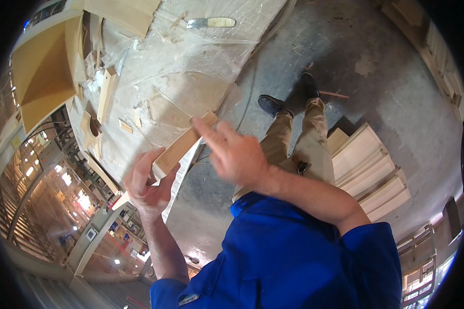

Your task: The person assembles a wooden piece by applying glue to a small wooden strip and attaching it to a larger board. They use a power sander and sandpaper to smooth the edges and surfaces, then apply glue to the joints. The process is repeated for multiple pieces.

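Note:
A pale wooden block (pixel 179 149), long and squared, is held slantwise over the edge of a plastic-covered worktable. My left hand (pixel 148 180) grips its lower left end, with the thumb on one side and the fingers on the other. Close to the block's other end is my right hand (pixel 237 157), somewhat blurred. Its index finger stretches out to the wood there, and nothing shows in its grasp. The plastic sheet (pixel 191 62) on the table is wrinkled and dusty, with small wood offcuts (pixel 125 126) lying on it.
A flat tool with a pale handle (pixel 220 22) lies at the table's far side. Wood strips (pixel 106 95) and a curved tan panel (pixel 44 67) are at the left. Stacked pale boards (pixel 368 165) rest on the concrete floor (pixel 397 87) to the right, beside my legs.

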Tool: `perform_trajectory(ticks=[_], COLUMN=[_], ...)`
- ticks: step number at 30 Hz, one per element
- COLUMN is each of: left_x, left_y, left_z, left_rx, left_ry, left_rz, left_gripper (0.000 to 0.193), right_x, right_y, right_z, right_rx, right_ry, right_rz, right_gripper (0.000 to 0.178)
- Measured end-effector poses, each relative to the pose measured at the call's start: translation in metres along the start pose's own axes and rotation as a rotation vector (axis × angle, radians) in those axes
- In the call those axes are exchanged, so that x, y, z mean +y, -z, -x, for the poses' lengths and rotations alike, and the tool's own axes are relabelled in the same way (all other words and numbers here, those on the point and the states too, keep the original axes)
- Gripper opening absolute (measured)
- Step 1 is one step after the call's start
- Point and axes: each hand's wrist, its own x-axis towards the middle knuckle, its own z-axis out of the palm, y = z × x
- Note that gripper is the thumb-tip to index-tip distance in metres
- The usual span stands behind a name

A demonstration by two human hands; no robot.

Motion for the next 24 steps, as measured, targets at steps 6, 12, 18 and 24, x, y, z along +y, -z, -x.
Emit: perform_trajectory(ticks=[6, 12, 18, 24], left_x=[-0.004, 0.0, 0.041, 0.052], left_y=[0.0, -0.007, -0.003, -0.009], left_z=[0.007, 0.009, -0.008, -0.002], left_rx=[-0.043, -0.002, -0.158, -0.137], left_ry=[0.026, 0.012, 0.279, 0.222], left_rz=[0.074, 0.051, -0.085, 0.02], left_gripper=[0.05, 0.051, 0.061, 0.059], right_x=[-0.013, 0.039, 0.054, 0.047], right_y=[-0.004, 0.011, 0.038, 0.093], right_z=[0.004, 0.025, 0.016, -0.037], right_rx=[0.067, -0.122, 0.04, 0.296], right_ry=[0.117, -0.069, -0.077, 0.043], right_rz=[-0.021, 0.045, 0.033, 0.077], right_gripper=[0.082, 0.071, 0.059, 0.054])
